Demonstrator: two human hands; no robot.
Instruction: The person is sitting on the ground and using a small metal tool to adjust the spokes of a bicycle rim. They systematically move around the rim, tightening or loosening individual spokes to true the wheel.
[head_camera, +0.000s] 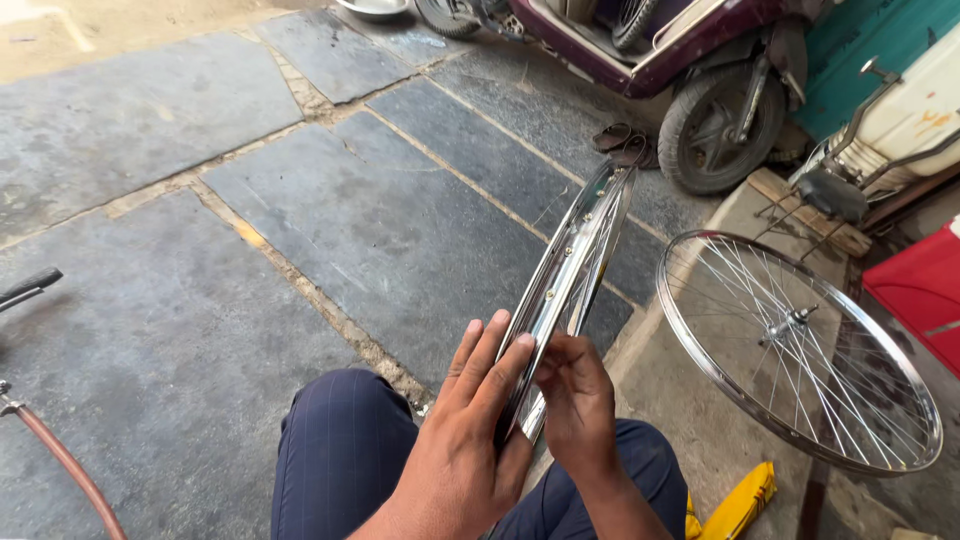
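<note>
While the shiny chrome bicycle wheel rim (572, 268) stands on edge between the person's knees, reaching away toward the stone floor, the left hand (470, 430) lies flat against its near side with fingers spread, and the right hand (575, 400) pinches the rim's edge from the other side; both are closed on it only lightly, more steadying than clamping. Held this way, the rim could, I judge, tip sideways or slip through the fingers, since the far end hangs free with nothing visible under it, and the thin metal edge could nip a fingertip. To the right, a second silver spoked wheel with hub (795, 350) leans near a concrete step (680, 400), close enough that a swing of the held rim might knock it. Beyond stand a maroon scooter (690, 60) and a pair of dark sandals (625, 143). The grey flagstone paving (300, 200) to the left offers the widest room; a reddish hose (60, 460) curls along its left edge.
</note>
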